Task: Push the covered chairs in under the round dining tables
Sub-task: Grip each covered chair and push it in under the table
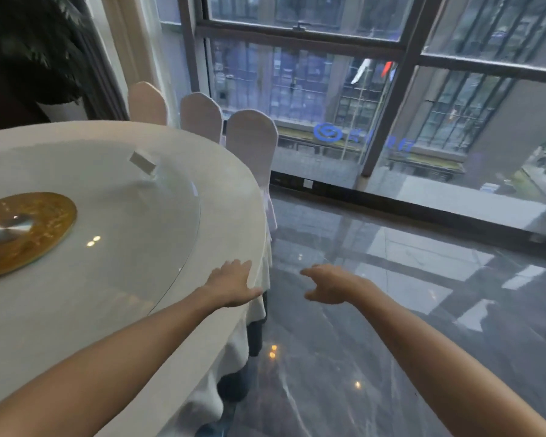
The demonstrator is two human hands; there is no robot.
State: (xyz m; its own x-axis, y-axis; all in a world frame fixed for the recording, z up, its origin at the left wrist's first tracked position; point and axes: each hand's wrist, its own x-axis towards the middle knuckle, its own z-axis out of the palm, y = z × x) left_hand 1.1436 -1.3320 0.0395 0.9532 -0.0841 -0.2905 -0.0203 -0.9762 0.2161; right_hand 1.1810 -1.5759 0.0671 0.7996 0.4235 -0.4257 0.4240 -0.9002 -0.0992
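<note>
Round table (76,310) at left, three covered chairs (252,137) behind its far edge; window (391,89) beyond; floor (391,310) at right

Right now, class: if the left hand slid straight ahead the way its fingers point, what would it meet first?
Probably the nearest covered chair; the left hand rests on the tablecloth edge, though depth is unclear.
</note>
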